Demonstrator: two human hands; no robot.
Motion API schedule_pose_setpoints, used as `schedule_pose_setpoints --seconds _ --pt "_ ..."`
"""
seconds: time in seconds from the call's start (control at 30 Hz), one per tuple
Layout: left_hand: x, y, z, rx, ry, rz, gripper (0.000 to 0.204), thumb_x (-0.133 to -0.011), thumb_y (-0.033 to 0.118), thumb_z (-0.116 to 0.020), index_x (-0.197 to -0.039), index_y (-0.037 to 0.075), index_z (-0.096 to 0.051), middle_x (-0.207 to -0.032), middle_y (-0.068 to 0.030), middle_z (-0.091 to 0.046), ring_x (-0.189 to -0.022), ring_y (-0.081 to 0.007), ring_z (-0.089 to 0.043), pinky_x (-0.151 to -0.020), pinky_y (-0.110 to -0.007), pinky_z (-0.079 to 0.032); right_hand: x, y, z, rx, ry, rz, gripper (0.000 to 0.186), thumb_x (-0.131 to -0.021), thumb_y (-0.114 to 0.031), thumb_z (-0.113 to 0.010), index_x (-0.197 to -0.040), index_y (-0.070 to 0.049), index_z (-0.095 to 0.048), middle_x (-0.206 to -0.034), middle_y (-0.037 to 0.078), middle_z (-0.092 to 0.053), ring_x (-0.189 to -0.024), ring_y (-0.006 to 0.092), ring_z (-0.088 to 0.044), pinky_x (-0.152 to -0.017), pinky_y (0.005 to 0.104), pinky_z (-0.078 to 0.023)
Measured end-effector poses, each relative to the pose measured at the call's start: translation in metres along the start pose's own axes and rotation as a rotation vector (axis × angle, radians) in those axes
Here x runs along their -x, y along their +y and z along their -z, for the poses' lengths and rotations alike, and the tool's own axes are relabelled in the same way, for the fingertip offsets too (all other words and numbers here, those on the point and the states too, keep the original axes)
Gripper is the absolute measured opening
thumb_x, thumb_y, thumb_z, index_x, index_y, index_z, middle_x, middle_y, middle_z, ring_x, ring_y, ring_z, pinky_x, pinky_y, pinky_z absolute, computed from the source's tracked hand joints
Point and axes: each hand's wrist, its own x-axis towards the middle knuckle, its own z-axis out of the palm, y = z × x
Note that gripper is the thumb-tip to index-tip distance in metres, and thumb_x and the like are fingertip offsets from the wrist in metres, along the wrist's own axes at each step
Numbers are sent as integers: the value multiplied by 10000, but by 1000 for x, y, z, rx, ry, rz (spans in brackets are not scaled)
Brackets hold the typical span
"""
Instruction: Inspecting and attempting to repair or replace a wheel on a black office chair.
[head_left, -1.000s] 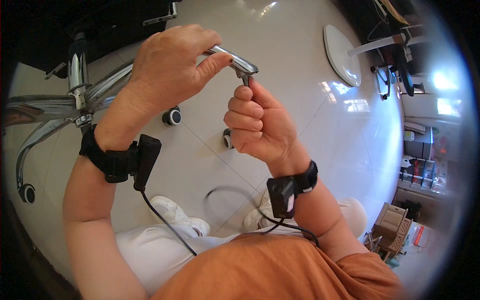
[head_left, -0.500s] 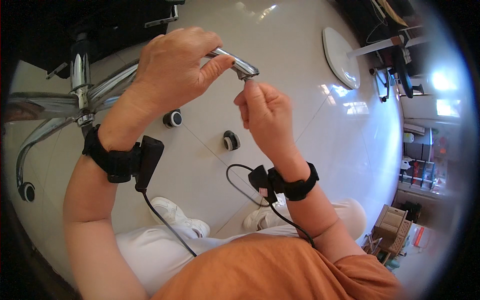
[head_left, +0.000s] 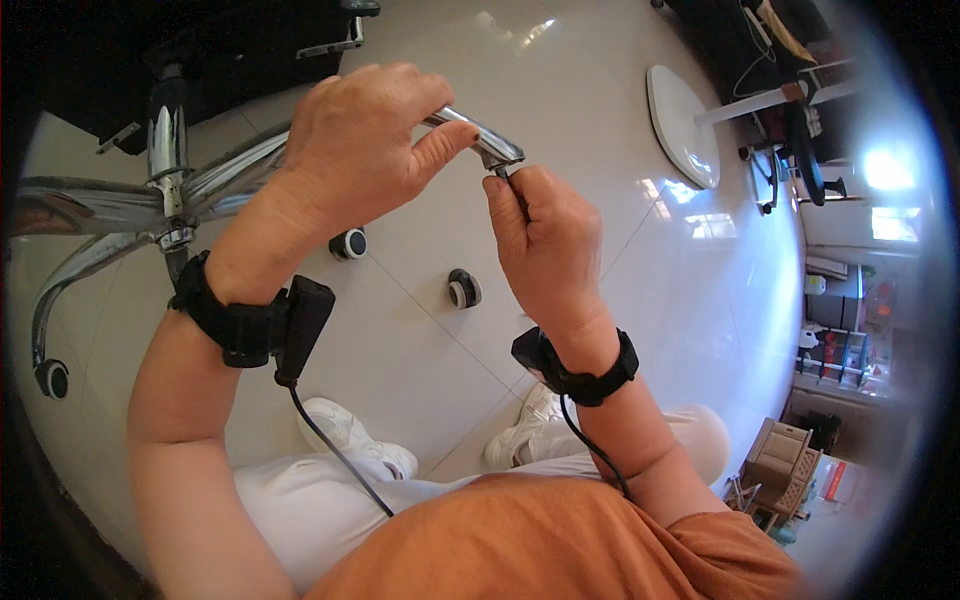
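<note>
My left hand (head_left: 365,150) is wrapped round a chrome leg of a swivel-chair base, near its outer end. The leg's bare tip (head_left: 500,148) points right, over the floor. Just under this tip my right hand (head_left: 548,225) is closed, thumb against bent fingers, on a thin dark stem (head_left: 503,174); the rest of it is hidden inside the fingers. The chair's chrome hub (head_left: 172,205) stands at the left with other legs spreading from it. Two loose-looking black-and-white casters, one (head_left: 348,243) nearer the base and one (head_left: 463,289) below my hands, rest on the tiles.
Another caster (head_left: 52,378) sits at the end of the far-left leg. A dark chair seat (head_left: 240,60) fills the upper left. At the upper right is a round white pedestal base (head_left: 682,125). A brown crate (head_left: 785,455) stands at the lower right. My white shoes are below.
My right hand has turned and its grip has shifted, so the thumb now lies left of the stem with the knuckles up. My left hand still grips the leg, slightly lower in view.
</note>
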Motion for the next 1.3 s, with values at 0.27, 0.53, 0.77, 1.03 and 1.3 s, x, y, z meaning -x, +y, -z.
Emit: schedule_pose_setpoints --seconds 0.27,0.53,0.77,1.03,1.3 --pt "2 -1 -1 -20 17 -13 370 -873 438 -529 -895 77 -606 -730 -51 -567 -638 -203 -547 -536 -324 -407 0 -8 5 -947 -310 -659 301 -921 -305 -505 -740 -66 -516 -567 -25 -447 -486 137 -454 -418 261 -335" --pt "2 0 0 -9 9 -8 347 -864 417 -548 -897 76 -605 -741 -55 -569 -662 -217 -549 -564 -336 -398 5 2 1 93 3 -33 279 -892 -268 -559 -729 -51 -495 -576 5 -472 -492 180 -480 -429 326 -355" --pt "0 2 -2 31 101 6 315 -790 377 -623 -717 72 -596 -664 -69 -568 -632 -256 -570 -544 -381 -427 1 -1 7 -199 -147 -167 315 -924 -310 -493 -699 -93 -462 -566 -15 -446 -462 159 -422 -399 285 -316" --pt "0 2 -2 27 112 -3 315 -777 373 -633 -704 71 -580 -651 -70 -553 -629 -263 -559 -529 -388 -414 9 3 -10 -2398 -584 -971 351 -969 -342 -377 -682 -143 -410 -534 -55 -324 -448 79 -341 -376 217 -274" --pt "0 1 -1 -23 -5 -15 342 -857 422 -546 -882 83 -589 -737 -53 -562 -678 -234 -553 -584 -353 -399 9 19 -9 -2368 -726 -799 371 -966 -394 -365 -721 -125 -439 -547 -46 -347 -455 85 -365 -389 213 -290"
